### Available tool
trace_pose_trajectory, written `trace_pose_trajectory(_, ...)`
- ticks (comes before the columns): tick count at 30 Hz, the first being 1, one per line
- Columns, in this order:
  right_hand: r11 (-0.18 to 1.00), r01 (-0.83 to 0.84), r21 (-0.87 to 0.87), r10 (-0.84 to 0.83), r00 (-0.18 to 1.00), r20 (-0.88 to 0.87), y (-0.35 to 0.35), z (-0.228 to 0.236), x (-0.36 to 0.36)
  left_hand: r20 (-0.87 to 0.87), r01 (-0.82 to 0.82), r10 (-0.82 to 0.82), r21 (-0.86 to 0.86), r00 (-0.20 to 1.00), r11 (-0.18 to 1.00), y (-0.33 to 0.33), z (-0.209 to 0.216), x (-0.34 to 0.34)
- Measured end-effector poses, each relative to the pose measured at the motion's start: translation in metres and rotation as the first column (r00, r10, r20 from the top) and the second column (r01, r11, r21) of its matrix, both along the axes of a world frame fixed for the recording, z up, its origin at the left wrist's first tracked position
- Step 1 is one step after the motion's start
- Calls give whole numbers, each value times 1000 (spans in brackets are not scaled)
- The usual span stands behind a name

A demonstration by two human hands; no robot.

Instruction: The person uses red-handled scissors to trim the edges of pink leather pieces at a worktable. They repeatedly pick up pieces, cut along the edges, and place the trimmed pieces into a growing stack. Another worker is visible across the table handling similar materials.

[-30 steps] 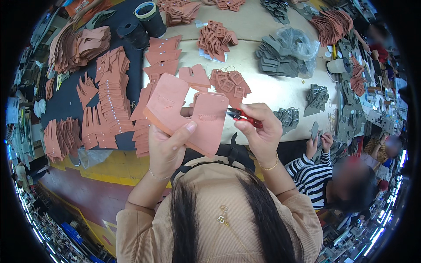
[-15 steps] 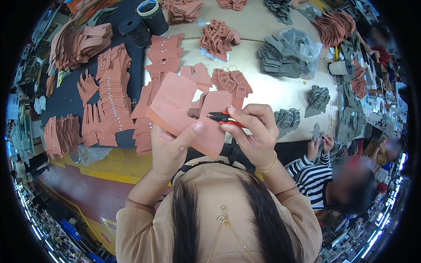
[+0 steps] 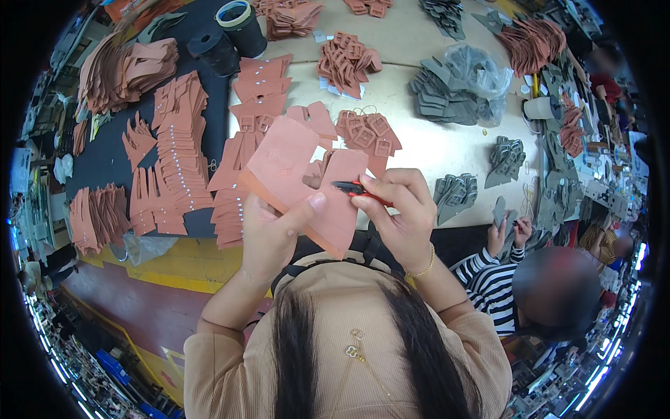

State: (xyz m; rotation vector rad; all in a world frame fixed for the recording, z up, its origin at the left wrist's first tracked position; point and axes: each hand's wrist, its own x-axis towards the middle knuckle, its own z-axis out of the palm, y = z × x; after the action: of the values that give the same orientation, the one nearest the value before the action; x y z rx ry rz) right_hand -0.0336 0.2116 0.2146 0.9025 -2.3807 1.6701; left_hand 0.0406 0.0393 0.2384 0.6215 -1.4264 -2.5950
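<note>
My left hand (image 3: 273, 229) is closed on a salmon-pink leather piece (image 3: 283, 150) with a notch cut into its upper middle. The thumb presses on its near face, and the other fingers are hidden behind it. Small red-and-black thread snips (image 3: 349, 187) are pinched in my right hand (image 3: 401, 209). Their dark blades point left and lie against the leather beside the notch, looking nearly together. Whether a thread is between the blades is too small to tell. Just beyond the held piece lie pink pieces with square buckles (image 3: 370, 133).
Stacks of pink leather pieces (image 3: 183, 146) cover the dark left part of the table. Black cylinders (image 3: 241, 28) stand at the back. Grey pieces (image 3: 441, 91) lie by a clear plastic bag (image 3: 481, 73). A person in striped sleeves (image 3: 492, 283) works at the right with a grey piece.
The blades of the snips have come closer together. The leather piece has tilted slightly and shifted a little in my left hand's grasp area; both hands stay in nearly the same place.
</note>
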Motion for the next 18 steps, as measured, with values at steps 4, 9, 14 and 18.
trace_pose_trajectory(4,985,95,-147,-60,973,225,6,-16,-5,17,-54,53,84,998,995,-5,-25,-9)
trace_pose_trajectory(9,985,149,-85,-119,950,290,20,-33,-10,-45,-133,140,139,989,981,-19,-109,-46)
trace_pose_trajectory(14,991,136,5,-129,932,339,30,-34,-7,460,-199,213,-79,862,977,-51,-240,-70)
trace_pose_trajectory(18,987,157,-28,-135,917,377,30,-37,-9,738,493,186,-593,649,636,-55,-318,-22)
